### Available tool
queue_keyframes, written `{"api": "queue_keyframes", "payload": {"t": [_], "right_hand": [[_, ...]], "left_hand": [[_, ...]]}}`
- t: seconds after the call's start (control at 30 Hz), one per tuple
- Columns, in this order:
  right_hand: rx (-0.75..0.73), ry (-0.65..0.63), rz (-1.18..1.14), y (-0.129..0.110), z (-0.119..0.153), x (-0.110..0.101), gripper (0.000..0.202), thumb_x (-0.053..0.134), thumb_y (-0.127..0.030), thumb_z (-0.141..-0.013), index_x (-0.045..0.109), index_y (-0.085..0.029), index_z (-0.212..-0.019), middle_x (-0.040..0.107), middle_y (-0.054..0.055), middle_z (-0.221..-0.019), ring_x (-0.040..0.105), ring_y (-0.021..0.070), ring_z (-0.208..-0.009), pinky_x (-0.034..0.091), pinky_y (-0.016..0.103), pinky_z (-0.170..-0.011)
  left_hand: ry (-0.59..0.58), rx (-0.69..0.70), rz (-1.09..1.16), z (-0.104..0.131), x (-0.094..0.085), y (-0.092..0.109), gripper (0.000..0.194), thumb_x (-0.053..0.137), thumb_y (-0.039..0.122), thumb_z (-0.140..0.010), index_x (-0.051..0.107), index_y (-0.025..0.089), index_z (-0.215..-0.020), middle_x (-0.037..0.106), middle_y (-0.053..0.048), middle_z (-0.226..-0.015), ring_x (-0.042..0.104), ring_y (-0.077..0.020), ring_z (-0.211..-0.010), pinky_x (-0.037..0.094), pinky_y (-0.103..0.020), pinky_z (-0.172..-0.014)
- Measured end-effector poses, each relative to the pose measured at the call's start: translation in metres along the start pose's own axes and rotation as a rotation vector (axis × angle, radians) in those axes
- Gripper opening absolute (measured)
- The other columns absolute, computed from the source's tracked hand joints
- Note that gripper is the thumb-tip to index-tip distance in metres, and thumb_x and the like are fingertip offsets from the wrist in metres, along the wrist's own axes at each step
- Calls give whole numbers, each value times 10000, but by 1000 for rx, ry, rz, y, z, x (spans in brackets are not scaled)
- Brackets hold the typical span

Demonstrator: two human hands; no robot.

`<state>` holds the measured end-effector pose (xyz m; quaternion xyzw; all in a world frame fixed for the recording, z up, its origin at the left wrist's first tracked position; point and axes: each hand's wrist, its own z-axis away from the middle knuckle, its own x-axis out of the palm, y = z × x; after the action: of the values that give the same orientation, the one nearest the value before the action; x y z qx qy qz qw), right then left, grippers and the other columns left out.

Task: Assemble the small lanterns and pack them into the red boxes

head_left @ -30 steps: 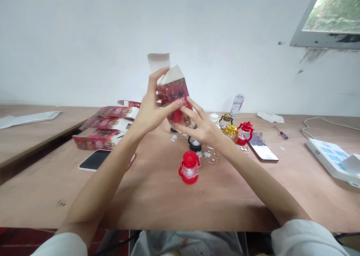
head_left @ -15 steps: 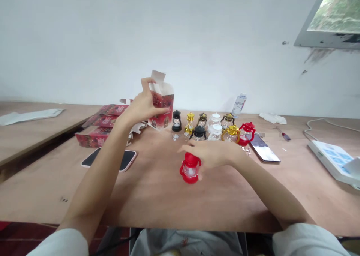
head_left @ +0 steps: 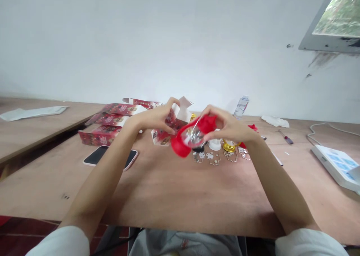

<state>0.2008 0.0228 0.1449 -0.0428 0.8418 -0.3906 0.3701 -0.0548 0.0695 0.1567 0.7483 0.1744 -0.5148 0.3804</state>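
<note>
Above the brown wooden worktop (head_left: pixel 180 196): red plastic clear-globed lantern (head_left: pixel 194 134), tilted | Right-hand grip (head_left: pixel 225 126): grasping lantern near its top | Left-hand grip (head_left: pixel 157 117): around open red printed cardboard box (head_left: pixel 177 123) | Possible faults: lantern drops if right-hand grip slackens; box dents if squeezed.

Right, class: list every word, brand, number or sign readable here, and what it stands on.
None can be read.
Box held in the left hand: print too blurred.
Red boxes at the left: pale lettering, too small and blurred.
Bottle: label too small.
White device: blue patches, no legible words.
</note>
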Motion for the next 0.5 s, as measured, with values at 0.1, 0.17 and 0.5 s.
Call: {"api": "queue_keyframes", "payload": {"t": [0.1,0.17,0.5], "right_hand": [[-42,367,-176,14,-3,-8,401,759,-411,-684,475,-242,-911,605,0,-935,613,178,-892,545,343,-755],[-54,525,-262,26,-9,-8,383,736,-428,-700,475,-250,-917,605,6,-974,619,196,-946,561,373,-773],[126,695,-275,40,-18,-7,467,740,-435,-674,464,-289,-1021,625,-7,-974,629,198,-941,568,393,-794]], "left_hand": [[-15,75,52,-2,5,-1,772,744,300,-603,298,216,-1227,636,-48,-860,615,-201,-708,407,-245,-571],[-11,127,113,-3,8,1,788,759,317,-597,296,214,-1226,641,-58,-888,621,-203,-741,420,-249,-602],[33,118,223,-2,8,13,754,768,349,-639,248,235,-1173,539,-83,-1032,587,-170,-782,449,-250,-620]]}}
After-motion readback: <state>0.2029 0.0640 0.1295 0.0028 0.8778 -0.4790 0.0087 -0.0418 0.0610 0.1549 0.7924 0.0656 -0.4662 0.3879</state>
